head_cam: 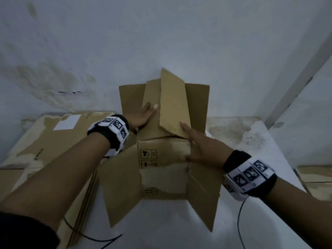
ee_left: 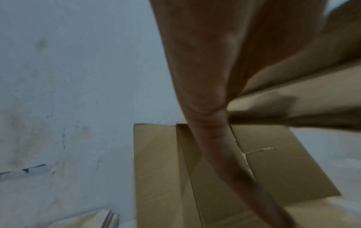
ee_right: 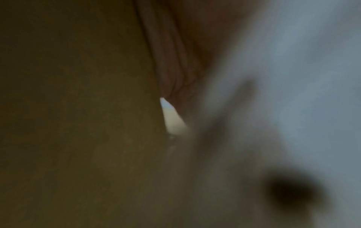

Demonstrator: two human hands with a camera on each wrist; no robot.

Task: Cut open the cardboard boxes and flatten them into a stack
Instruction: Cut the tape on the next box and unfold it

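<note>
A brown cardboard box (head_cam: 161,159) stands in the middle of the white table (head_cam: 170,236), its near flaps spread flat and its far flaps (head_cam: 172,105) standing up. My left hand (head_cam: 143,115) holds one upright flap (ee_left: 302,92), which sits wedged between the thumb (ee_left: 205,123) and the fingers. My right hand (head_cam: 204,150) lies flat on the box's right top edge, fingers straight and the index finger reaching onto a torn flap. The right wrist view is blurred and shows only dark cardboard (ee_right: 78,108) pressed close to the palm (ee_right: 175,46).
A stack of flattened cardboard (head_cam: 41,144) with a white label (head_cam: 68,122) lies on the left. More cardboard (head_cam: 316,177) lies beyond the table's right edge. Black cables (head_cam: 239,221) trail over the near table. A stained wall (head_cam: 161,33) stands right behind the box.
</note>
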